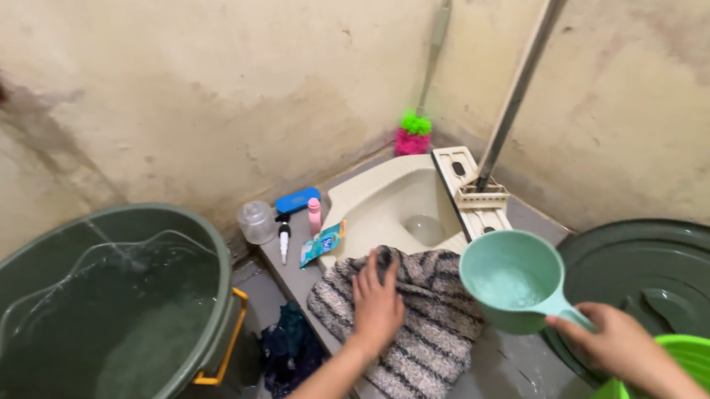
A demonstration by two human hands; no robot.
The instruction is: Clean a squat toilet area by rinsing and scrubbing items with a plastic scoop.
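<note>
Directly under left fingers (376, 271): striped cloth (413, 316)

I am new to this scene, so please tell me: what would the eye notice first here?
In the middle, the left hand presses a striped knitted cloth on the ledge, while the right hand holds a mint-green dipper with water beside it. At lower left stands a large green tub of water.

— Where does the view look from?
— From the person's head, above and behind both hands, tilted down and forward into the room corner.
— How near?
— Close: the left hand (375, 308) sits low at centre, the right hand (612, 342) lower right, forearms running off the bottom edge.
— Any second view?
— Only this one.
</note>
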